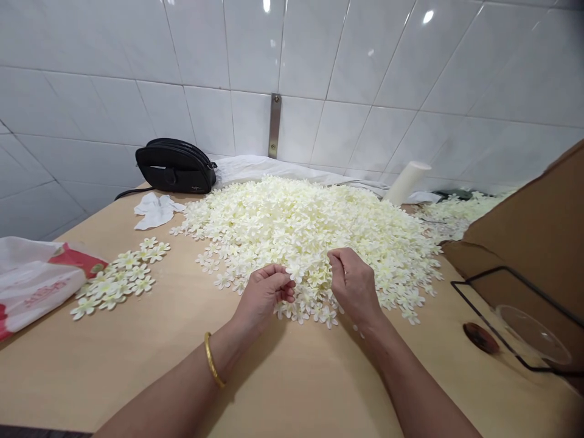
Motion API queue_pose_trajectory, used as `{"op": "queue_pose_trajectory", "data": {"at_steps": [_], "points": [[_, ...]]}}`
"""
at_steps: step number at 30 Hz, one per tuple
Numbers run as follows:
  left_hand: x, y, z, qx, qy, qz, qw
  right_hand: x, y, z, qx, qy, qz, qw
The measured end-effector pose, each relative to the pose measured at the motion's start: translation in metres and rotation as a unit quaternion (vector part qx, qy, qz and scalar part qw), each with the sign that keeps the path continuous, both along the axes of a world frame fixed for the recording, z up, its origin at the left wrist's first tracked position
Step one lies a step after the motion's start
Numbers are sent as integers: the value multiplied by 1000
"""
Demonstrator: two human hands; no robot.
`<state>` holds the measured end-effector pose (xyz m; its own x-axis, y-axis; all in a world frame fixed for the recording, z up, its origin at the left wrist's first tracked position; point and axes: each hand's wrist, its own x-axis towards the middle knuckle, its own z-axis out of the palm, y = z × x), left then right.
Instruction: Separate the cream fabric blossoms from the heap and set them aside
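A large heap of pale yellow-white artificial flowers point(283, 213) covers the middle of the table. At its front edge my left hand point(264, 295) is closed, thumb and forefinger pinching one flower point(295, 274). A gold bangle point(212, 360) circles that wrist. My right hand point(354, 287) is a little to the right, fingers curled into a fist just over the heap's near edge. Whatever it may hold is hidden by the fingers. Some loose flowers lie on the wood below and between both hands.
Separate flowers point(121, 277) lie at left beside a white and red plastic bag point(41, 283). Behind are a crumpled tissue point(157, 210), a black pouch point(176, 167) and a whitish cylinder point(407, 181). Cardboard point(529, 231) and a black wire frame point(490, 322) stand at right.
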<state>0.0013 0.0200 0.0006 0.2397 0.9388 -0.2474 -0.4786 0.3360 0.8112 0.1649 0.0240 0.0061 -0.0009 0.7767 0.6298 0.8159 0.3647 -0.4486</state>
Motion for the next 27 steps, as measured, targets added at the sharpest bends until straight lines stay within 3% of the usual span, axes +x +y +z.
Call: {"op": "queue_pose_trajectory", "data": {"at_steps": [4,7,11,27], "points": [[-1,0,0,0,0,10,1000,-16,-12,5,26,44,131,990],[-1,0,1,9,-4,-3,1000,-26,-19,5,-2,30,195,980],[-1,-1,3,27,9,-20,999,-31,-20,-1,-44,37,187,981],[0,0,-1,33,29,-22,999,-27,-16,-4,-13,25,126,992]]}}
